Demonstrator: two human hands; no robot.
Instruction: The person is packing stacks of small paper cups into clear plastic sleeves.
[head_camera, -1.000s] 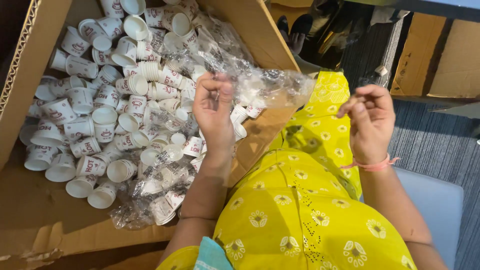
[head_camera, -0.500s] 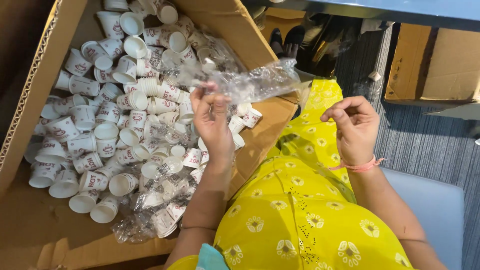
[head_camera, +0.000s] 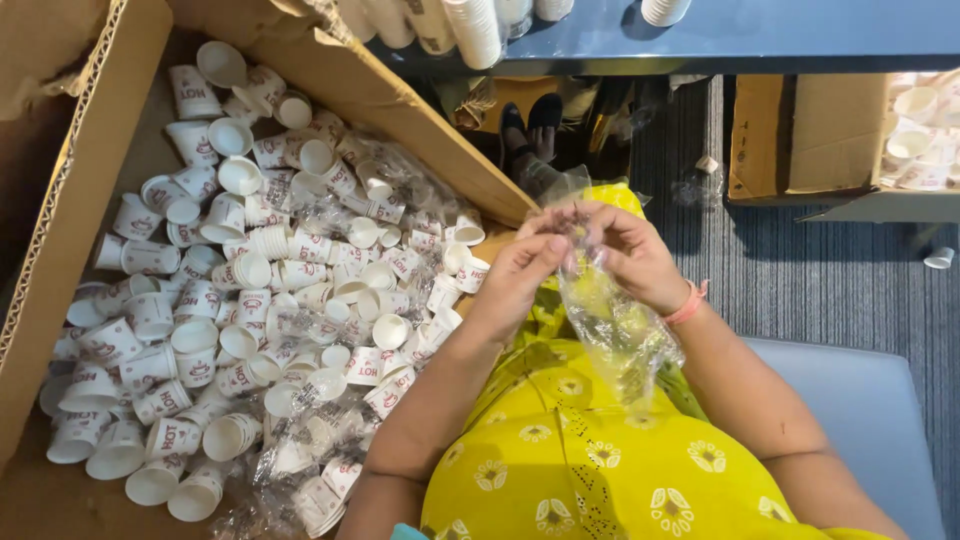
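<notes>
Fingertips of the left hand (head_camera: 515, 275) and right hand (head_camera: 630, 255) pinch the top of an apparently empty clear plastic bag (head_camera: 615, 330) hanging over the lap, while loose white paper cups (head_camera: 230, 290) fill the cardboard box (head_camera: 60, 230), unbagged.

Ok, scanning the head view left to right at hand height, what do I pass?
Cardboard box wall → loose paper cups → left hand → clear plastic bag → right hand → pink wristband → grey carpet.
</notes>
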